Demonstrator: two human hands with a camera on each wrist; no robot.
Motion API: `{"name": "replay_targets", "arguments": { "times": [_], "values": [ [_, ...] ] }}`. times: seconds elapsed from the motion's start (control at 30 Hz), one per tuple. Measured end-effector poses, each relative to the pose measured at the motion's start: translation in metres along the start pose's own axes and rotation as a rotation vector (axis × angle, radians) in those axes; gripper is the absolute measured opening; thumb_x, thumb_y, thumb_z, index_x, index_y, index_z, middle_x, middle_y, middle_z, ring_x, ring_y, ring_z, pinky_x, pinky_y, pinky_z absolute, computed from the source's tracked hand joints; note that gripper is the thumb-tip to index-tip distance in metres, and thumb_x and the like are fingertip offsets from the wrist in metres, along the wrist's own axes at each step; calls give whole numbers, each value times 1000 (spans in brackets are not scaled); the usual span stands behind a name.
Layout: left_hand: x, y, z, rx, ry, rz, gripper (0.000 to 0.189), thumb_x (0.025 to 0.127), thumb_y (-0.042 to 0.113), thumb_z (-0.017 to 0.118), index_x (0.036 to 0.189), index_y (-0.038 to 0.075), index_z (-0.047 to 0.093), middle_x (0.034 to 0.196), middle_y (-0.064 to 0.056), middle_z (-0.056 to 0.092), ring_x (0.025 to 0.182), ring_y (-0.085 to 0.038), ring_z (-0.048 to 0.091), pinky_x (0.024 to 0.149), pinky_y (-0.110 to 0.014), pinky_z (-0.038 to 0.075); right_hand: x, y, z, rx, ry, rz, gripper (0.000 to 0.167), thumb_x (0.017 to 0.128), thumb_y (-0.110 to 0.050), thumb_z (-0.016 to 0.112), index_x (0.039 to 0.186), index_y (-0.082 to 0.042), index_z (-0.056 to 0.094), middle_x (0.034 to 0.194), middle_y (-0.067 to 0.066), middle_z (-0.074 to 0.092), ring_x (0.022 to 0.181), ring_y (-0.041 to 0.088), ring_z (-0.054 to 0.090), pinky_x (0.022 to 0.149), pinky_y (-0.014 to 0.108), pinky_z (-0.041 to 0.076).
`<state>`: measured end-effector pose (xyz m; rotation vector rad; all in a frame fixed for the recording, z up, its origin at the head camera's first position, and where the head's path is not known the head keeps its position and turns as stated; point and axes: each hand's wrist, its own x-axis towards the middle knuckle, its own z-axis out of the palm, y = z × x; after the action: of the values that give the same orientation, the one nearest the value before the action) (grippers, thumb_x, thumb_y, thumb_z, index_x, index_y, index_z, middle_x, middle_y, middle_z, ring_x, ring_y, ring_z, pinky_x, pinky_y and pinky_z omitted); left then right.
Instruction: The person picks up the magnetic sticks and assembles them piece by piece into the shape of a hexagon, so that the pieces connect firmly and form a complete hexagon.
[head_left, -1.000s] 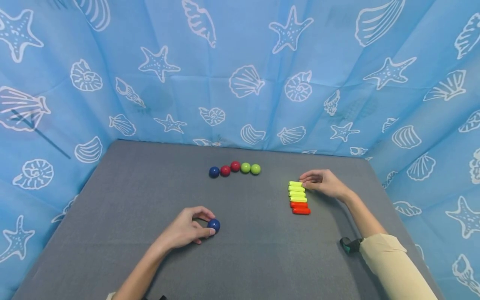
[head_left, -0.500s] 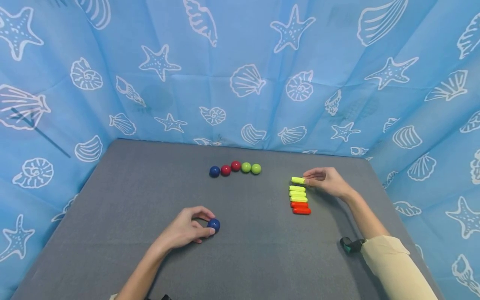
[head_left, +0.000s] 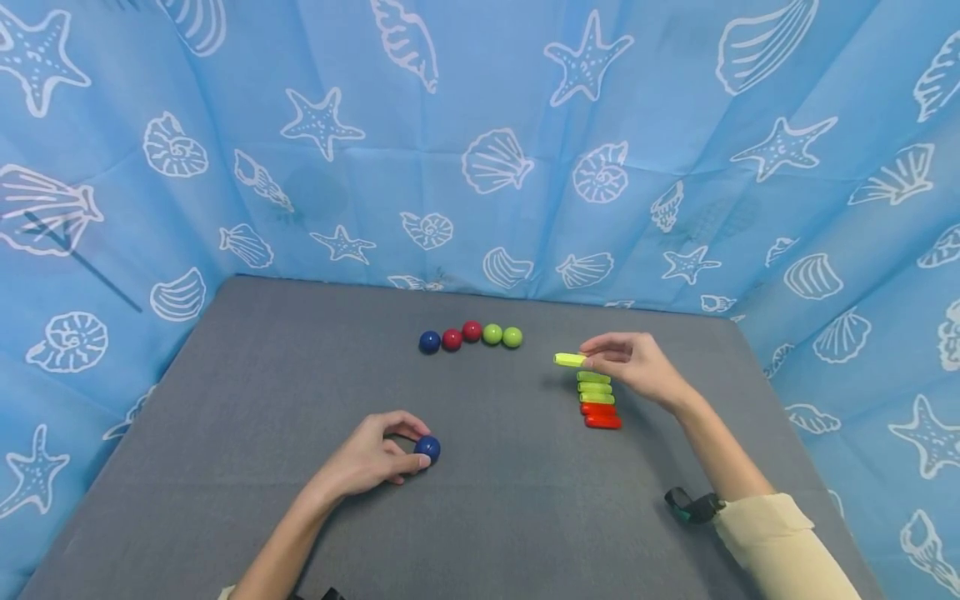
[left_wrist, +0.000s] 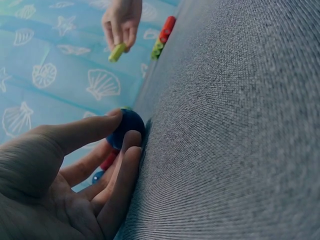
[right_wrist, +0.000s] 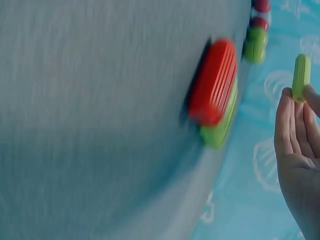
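My left hand (head_left: 375, 454) pinches a dark blue ball (head_left: 428, 449) between thumb and fingers, low at the grey tabletop; the left wrist view shows the same blue ball (left_wrist: 128, 129) close up. My right hand (head_left: 636, 362) holds a short yellow-green ribbed stick (head_left: 570, 360) by one end, raised over the table. In the right wrist view that ribbed stick (right_wrist: 301, 78) sits between thumb and fingertips. Just below the right hand, a column of similar sticks lies side by side: several yellow-green sticks (head_left: 595, 388) and two red sticks (head_left: 601, 416).
Towards the back of the grey table (head_left: 315, 367) a row of balls lies: a blue ball (head_left: 430, 342), two red balls (head_left: 452, 339) and two green balls (head_left: 492, 334). A blue curtain (head_left: 450, 167) with white shell prints stands behind and along the sides.
My right hand has lifted the top yellow-green stick off the column and carried it to the left. The left hand and its blue ball stay in place.
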<state>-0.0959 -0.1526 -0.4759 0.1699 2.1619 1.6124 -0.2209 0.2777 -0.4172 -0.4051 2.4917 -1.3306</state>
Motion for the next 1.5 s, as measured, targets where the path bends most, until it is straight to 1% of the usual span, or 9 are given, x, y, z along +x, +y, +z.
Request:
{"name": "replay_targets", "arguments": {
  "times": [0.1, 0.3, 0.53, 0.7, 1.0, 1.13, 1.3, 1.4, 1.5],
  "values": [
    [0, -1, 0, -3, -1, 7, 42, 93, 16, 86, 128, 2, 69, 126, -20, 73, 74, -16, 72, 63, -31, 62, -1, -8, 15, 30, -13, -26, 31, 100, -13, 79, 127, 1, 74, 123, 23, 78, 108, 33, 79, 91, 30, 66],
    [-1, -2, -1, -18, -2, 8, 41, 94, 16, 86, 129, 3, 69, 125, -19, 74, 76, -15, 74, 64, -31, 62, -2, -24, 47, 73, -75, -121, 28, 98, -10, 80, 123, 2, 75, 116, 21, 80, 104, 38, 79, 88, 40, 67],
    [-1, -4, -2, -42, -7, 10, 42, 95, 17, 85, 131, 3, 70, 126, -20, 73, 78, -16, 75, 65, -32, 63, -5, -47, 84, 87, -171, -172, 28, 96, -10, 82, 121, 2, 77, 114, 18, 81, 101, 35, 79, 86, 24, 64],
    [-1, -5, -2, -47, -6, 0, 43, 95, 18, 86, 132, 4, 70, 127, -20, 73, 80, -15, 76, 67, -32, 64, -6, -59, 103, 111, -233, -204, 27, 96, -8, 81, 121, 2, 77, 114, 20, 81, 101, 38, 79, 92, 23, 64],
    [-1, -6, -2, -55, 0, 9, 43, 95, 17, 86, 132, 2, 70, 125, -21, 73, 79, -13, 76, 66, -31, 64, 2, -71, 136, 38, -321, -180, 24, 96, -9, 82, 118, 0, 77, 111, 13, 82, 92, 19, 76, 87, 21, 63],
    [-2, -6, -2, -63, 3, 19, 43, 94, 18, 86, 131, 2, 70, 125, -21, 73, 79, -16, 77, 66, -31, 64, 5, -71, 147, 6, -344, -197, 22, 95, -7, 82, 116, 0, 78, 108, 13, 82, 89, 12, 75, 87, 23, 64],
    [-2, -6, -1, -60, 10, 23, 43, 94, 17, 86, 130, 1, 70, 124, -21, 73, 79, -16, 77, 66, -31, 64, 5, -72, 152, -1, -357, -205, 21, 96, -6, 81, 115, 2, 78, 108, 15, 82, 91, 11, 76, 88, 23, 64],
    [-2, -6, 0, -26, 29, 39, 43, 93, 18, 87, 129, 2, 71, 119, -20, 74, 79, -15, 75, 64, -31, 63, 5, -71, 152, 4, -355, -207, 21, 96, -7, 81, 116, 2, 78, 108, 15, 82, 91, 11, 76, 87, 22, 64],
    [-1, -3, 2, 63, 88, 79, 43, 91, 22, 90, 127, 6, 73, 118, -14, 77, 85, -13, 72, 71, -27, 60, 4, -71, 153, 11, -354, -212, 22, 97, -8, 81, 116, 2, 77, 107, 14, 82, 89, 10, 76, 85, 21, 63]
  ]
}}
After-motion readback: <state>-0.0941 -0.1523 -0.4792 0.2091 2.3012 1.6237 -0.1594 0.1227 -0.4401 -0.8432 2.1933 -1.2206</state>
